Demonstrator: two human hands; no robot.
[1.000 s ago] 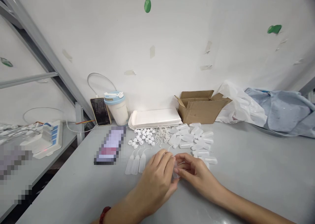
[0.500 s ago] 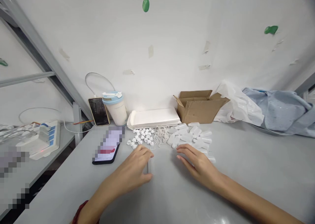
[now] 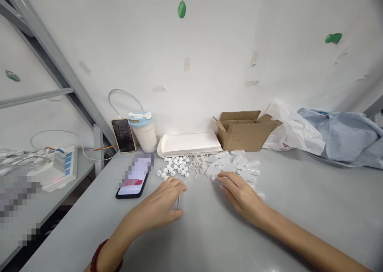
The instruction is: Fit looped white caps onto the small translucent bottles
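The left hand (image 3: 163,200) arches by a bottle (image 3: 182,202) pointing away from the person; I can't tell if it grips. The right hand (image 3: 243,196), fingers loose, is nearer the pile (image 3: 226,162), just beyond its fingertips.

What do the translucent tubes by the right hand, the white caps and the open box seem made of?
Translucent tubes: probably plastic, smooth with a slight sheen; pale highlights and see-through walls suggest it.
White caps: likely plastic too, by their uniform white; too small to judge the finish surely.
Open box: almost certainly cardboard, matte; plain brown with folded flaps.
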